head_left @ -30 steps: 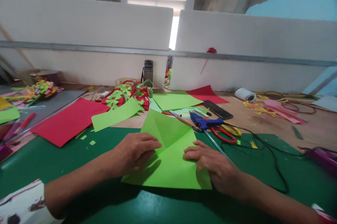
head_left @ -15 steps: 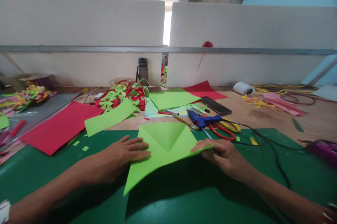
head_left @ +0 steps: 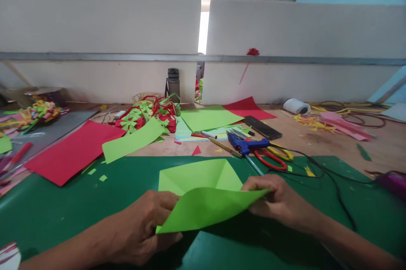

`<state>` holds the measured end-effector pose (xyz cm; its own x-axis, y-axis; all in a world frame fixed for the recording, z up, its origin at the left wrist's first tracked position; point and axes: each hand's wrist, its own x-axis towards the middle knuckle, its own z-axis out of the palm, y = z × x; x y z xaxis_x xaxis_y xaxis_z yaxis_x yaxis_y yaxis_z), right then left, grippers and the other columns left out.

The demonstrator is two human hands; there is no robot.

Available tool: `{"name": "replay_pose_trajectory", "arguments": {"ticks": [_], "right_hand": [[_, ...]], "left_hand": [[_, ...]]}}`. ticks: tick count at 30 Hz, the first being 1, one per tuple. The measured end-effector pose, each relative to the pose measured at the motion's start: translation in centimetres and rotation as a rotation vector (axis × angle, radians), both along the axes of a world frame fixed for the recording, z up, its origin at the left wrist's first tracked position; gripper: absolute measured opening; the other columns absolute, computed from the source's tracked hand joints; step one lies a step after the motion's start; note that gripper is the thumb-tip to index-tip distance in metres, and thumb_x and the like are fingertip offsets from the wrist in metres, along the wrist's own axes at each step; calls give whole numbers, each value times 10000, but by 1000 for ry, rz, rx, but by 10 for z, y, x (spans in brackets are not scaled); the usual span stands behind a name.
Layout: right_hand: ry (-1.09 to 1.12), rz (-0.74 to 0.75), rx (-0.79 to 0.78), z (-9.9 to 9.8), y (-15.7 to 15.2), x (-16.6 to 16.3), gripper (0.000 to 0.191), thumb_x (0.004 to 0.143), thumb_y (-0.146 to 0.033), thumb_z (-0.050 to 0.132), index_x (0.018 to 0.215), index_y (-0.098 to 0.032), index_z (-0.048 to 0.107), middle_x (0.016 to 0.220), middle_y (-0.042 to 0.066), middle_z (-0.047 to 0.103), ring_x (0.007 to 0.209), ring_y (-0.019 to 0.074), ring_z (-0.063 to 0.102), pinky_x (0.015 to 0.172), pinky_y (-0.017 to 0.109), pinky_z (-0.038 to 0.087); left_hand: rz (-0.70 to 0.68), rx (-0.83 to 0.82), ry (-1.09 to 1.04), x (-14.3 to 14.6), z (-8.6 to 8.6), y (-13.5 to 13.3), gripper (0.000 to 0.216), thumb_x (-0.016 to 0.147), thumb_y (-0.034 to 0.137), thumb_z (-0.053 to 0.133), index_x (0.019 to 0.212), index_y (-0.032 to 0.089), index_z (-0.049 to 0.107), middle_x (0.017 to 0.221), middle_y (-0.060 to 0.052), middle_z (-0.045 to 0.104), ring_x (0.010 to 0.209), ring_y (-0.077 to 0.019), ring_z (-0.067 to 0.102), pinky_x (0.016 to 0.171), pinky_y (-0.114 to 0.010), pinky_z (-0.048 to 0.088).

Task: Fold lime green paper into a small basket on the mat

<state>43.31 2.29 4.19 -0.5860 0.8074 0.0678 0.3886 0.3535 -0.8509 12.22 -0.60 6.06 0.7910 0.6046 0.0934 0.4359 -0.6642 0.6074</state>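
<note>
Left hand (head_left: 144, 225) has shifted nearer, curled; right hand (head_left: 279, 200) too grips green paper (head_left: 211, 208).

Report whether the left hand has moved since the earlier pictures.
Yes: the left hand has moved toward the bottom of the view, away from the blue glue gun.

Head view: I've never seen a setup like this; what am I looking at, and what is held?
There is no machine here, just a person's bare left hand and right hand, filmed by one camera worn on the head, looking forward and down. Both hold a bright green sheet, one at each side; it is creased and bent above a dark green mat. Around it lie a red sheet, a blue glue gun and a black phone; a bottle stands farther back.
</note>
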Motion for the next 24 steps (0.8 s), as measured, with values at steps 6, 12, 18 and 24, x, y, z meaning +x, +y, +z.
{"name": "replay_pose_trajectory", "arguments": {"ticks": [6, 12, 18, 24], "right_hand": [[21, 306, -62, 6, 4, 0, 197, 811, -363, 626, 837, -192, 719, 918, 54, 696, 870, 203, 615, 826, 328, 448], [74, 48, -294, 4, 3, -1, 350, 796, -493, 587, 758, -157, 679, 701, 30, 628, 675, 167, 568, 663, 272, 463], [222, -133, -532, -10, 14, -6, 533, 668, -602, 669, 948, -149, 670, 722, 42, 629, 547, 124, 526, 544, 246, 456], [-32, 161, -241, 10, 4, 0, 514, 633, -491, 748, 1056, -206, 687, 961, 47, 691, 851, 239, 630, 742, 281, 499]], "left_hand": [[100, -149, 26, -11, -7, 9, 259, 930, 339, 417, 933, 214, 644, 831, -7, 651, 726, -153, 589, 722, -199, 475], [401, -456, -236, -18, -22, 17, 311, 882, 414, 487, 1031, 177, 623, 930, -31, 669, 862, -203, 610, 757, -257, 500], [531, -412, -169, -11, -26, 23, 334, 840, 445, 510, 763, 138, 620, 652, 2, 582, 591, -136, 531, 535, -187, 444], [422, -195, -185, -9, -31, 18, 373, 911, 385, 430, 653, 155, 571, 565, 20, 522, 492, -101, 452, 479, -178, 382]]}}
